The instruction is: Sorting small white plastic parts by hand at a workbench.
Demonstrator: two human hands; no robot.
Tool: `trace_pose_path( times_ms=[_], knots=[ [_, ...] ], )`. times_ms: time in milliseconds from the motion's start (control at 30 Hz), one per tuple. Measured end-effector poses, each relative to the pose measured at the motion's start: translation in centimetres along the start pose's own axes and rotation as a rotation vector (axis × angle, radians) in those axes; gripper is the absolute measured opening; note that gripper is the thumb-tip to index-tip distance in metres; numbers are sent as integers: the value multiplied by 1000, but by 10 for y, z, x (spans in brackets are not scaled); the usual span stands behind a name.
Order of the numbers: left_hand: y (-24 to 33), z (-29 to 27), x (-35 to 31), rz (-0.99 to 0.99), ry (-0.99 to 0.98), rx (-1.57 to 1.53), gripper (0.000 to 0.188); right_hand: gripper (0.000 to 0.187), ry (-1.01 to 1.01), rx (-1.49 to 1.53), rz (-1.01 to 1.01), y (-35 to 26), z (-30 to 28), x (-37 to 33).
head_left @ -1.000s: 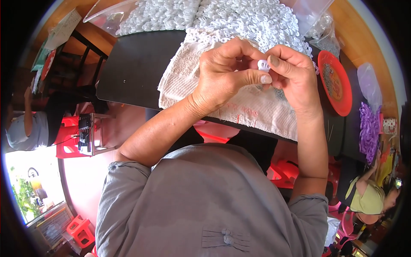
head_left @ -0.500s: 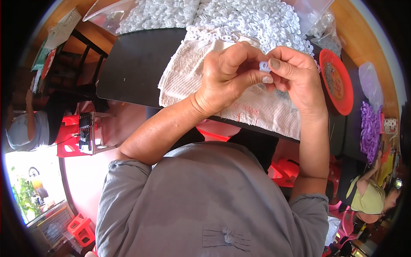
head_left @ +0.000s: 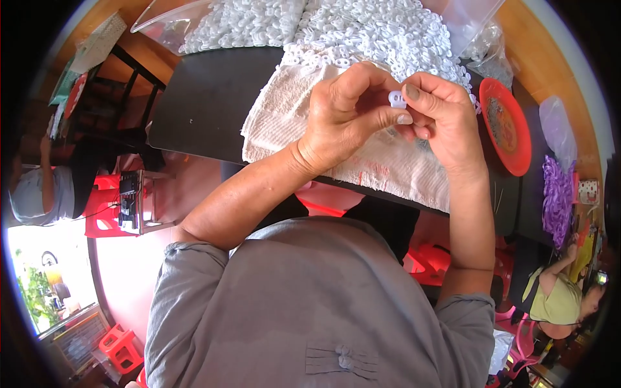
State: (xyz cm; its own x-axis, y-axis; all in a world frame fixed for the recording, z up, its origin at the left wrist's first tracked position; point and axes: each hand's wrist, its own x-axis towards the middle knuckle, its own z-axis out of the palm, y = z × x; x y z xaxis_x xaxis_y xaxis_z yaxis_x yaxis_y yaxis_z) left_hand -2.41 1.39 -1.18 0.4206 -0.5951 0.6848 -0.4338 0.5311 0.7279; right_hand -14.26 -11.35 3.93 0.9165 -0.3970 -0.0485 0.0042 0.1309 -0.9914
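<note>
I am observing one white piece [head_left: 397, 99] above the towel [head_left: 275, 123], with the left hand [head_left: 343, 110] and the right hand [head_left: 449, 119] both pinching it, thumb against fingers, presumably to steady so small a part. One heap of white pieces [head_left: 381, 32], too many for counting, is lying at the towel's far edge, apparently for easy reach; right of the towel, one red dish [head_left: 523, 145] and one purple bundle [head_left: 557, 207] are resting.

We see a black table [head_left: 207, 97] over a reddish floor [head_left: 189, 176], with dark-framed furniture [head_left: 139, 66] beyond its left end. Strong daylight fills an opening [head_left: 76, 253] at the far left, where we make out greenery [head_left: 33, 290], and a red plastic stool [head_left: 121, 347] stands nearby.
</note>
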Motion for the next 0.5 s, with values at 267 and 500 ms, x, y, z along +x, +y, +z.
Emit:
trace_pose_path(
  times_ms=[267,500],
  knots=[
    [6,-2,-1,-13,-48,-11,27,22,4,-62,-33,3,3,-1],
    [14,-1,9,-269,169,-106,21,21,59,-126,-86,-2,5,0]
  ],
)
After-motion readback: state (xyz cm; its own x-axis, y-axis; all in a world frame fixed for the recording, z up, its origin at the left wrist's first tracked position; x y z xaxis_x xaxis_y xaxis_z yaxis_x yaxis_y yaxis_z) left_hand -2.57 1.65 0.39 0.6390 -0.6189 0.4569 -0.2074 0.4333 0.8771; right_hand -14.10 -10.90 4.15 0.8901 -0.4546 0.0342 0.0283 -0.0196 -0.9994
